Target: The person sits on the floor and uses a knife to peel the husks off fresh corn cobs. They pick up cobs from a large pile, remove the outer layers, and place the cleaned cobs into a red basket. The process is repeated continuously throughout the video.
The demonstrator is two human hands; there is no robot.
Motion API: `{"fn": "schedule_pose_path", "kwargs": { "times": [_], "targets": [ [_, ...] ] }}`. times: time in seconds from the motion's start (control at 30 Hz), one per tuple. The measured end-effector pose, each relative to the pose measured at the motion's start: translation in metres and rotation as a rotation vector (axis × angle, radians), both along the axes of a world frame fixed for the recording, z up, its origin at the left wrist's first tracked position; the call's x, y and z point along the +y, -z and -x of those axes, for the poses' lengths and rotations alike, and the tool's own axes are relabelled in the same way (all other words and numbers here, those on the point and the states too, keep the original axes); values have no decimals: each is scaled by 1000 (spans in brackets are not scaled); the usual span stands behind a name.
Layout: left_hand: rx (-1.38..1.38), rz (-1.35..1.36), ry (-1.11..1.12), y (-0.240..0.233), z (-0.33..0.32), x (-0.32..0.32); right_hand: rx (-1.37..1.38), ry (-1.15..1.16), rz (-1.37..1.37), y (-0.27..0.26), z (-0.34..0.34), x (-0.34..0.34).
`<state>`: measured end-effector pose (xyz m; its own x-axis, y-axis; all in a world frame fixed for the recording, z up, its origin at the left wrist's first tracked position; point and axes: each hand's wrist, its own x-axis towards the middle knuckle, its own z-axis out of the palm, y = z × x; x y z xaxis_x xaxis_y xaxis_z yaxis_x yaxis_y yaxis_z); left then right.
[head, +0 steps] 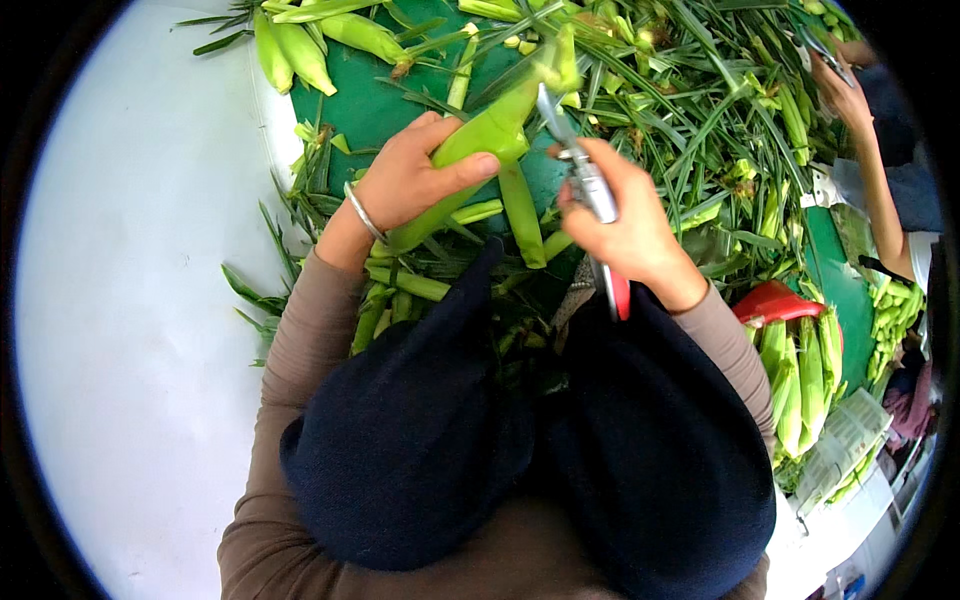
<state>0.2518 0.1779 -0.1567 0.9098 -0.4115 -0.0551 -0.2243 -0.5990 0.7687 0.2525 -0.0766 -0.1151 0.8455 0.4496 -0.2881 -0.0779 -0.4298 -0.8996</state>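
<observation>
My left hand (420, 176) grips a green ear of corn in its husk (487, 131), held slantwise in front of me. A bracelet circles that wrist. In my right hand (626, 202) are pruning shears (594, 187) with metal blades and a red handle. The blades point up beside the narrow end of the ear, where the picture is blurred. Whether the blades touch the husk I cannot tell. A cut piece of green stalk or husk (523, 217) shows just below the ear.
Husk leaves and stalk trimmings (675, 142) heap across the green floor covering (360, 82). Several husked ears (296, 52) lie at the upper left. To the right, a red container (780, 302) stands by more ears (802, 382). Another person's hand (844, 90) holds a tool at upper right.
</observation>
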Motion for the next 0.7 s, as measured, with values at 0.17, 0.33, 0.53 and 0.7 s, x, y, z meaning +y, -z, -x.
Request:
{"fn": "schedule_pose_path", "kwargs": {
  "times": [0.17,0.33,0.53,0.7],
  "targets": [
    [543,865,-315,-8,4,-32,24,61,-253,34,8,-9],
    [614,746,-246,-19,2,-35,63,-121,-121,10,2,0],
    [532,408,97,-11,-1,-26,-114,-131,5,-11,0,3],
    [355,485,-405,2,9,-17,89,338,-324,3,-7,-11]
  ]
}}
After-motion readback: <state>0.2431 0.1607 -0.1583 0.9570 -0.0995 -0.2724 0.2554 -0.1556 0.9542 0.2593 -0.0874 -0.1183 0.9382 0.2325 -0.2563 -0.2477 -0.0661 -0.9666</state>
